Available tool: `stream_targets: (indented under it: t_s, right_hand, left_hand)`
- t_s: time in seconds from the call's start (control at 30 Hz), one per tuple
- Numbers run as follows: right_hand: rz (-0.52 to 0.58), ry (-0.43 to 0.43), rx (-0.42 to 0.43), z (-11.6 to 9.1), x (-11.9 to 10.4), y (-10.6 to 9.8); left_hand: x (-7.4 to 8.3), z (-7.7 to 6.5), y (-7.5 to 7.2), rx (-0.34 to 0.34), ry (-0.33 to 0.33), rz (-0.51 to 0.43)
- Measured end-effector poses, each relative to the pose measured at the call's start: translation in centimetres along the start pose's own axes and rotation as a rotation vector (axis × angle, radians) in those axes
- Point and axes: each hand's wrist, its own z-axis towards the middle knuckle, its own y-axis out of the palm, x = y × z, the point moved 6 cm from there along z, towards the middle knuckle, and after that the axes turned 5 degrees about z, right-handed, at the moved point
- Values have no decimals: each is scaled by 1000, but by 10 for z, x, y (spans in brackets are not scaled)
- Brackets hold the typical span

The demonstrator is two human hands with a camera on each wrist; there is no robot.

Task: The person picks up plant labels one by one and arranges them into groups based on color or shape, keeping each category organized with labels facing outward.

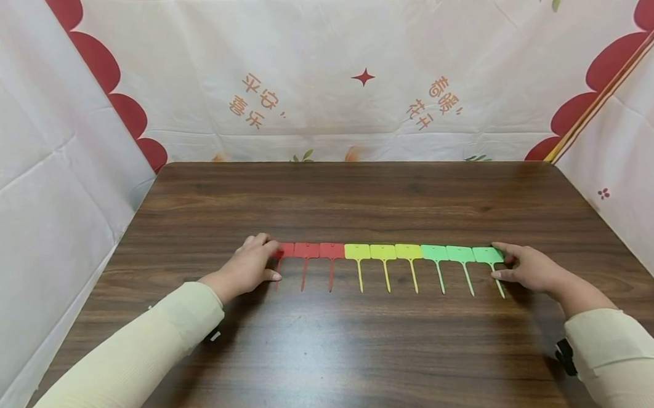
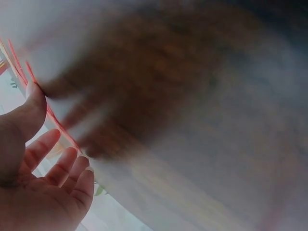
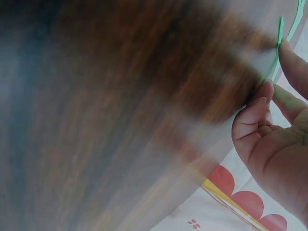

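Note:
T-shaped plastic plant labels lie side by side in a row across the table: three red labels [image 1: 306, 250], three yellow labels [image 1: 382, 252] and three green labels [image 1: 448, 253], stems toward the person. At the left end, my left hand [image 1: 246, 264] touches the outermost red label, fingers at its head and thumb near its stem, covering part of it. At the other end, my right hand [image 1: 531, 269] has its index finger along the head of the last green label [image 1: 486, 255] and its thumb by the stem. The right wrist view shows its other fingers curled beside the green edge [image 3: 280, 33].
The dark wood-grain table [image 1: 308, 351] has a rounded far edge. A white printed cloth [image 1: 312, 55] with red scallops hangs behind it and along both sides. Both wrist views catch blurred reflections of the hands on the tabletop.

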Motion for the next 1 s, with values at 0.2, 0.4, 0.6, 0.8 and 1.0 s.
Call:
stream_targets:
  t_s: [0.2, 0.4, 0.6, 0.8, 1.0]
  right_hand:
    - [0, -17, -8, 0, -2, 1]
    - [-5, -20, -2, 1, 0, 1]
    - [-1, -15, 5, 2, 2, 2]
    - [-6, -32, 6, 2, 0, 2]
    - [7, -14, 15, 1, 0, 1]
  left_hand:
    - [-1, -1, 0, -6, 2, 20]
    - [0, -1, 0, -17, -1, 26]
    - [1, -1, 0, -26, 4, 27]
    - [1, -1, -1, -20, 21, 28]
    - [1, 0, 1, -29, 29, 38]
